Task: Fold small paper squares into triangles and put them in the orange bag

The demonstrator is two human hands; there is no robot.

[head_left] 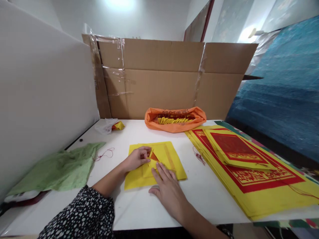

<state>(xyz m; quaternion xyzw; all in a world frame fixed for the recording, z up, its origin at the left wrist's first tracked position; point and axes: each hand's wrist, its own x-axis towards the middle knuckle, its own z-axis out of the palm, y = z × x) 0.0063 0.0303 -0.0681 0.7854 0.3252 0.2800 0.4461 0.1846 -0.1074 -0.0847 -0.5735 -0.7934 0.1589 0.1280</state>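
A yellow paper sheet (134,182) lies on the white table in front of me. On top of it is a smaller yellow paper (147,171), partly folded, with a red patch showing near its upper edge. My left hand (138,158) pinches the folded upper-left edge of this smaller paper between thumb and fingers. My right hand (166,187) rests flat, its fingers stretched over the paper's lower right part and its thumb apart. The fingers hide part of the folds.
An orange bag (149,124) holding several folded yellow-and-red papers stands before a cardboard panel (161,79). Stacked yellow sheets with red print (236,196) lie at right. Red string (198,156), green cloth (67,166) and a clear plastic bag (105,126) are also on the table.
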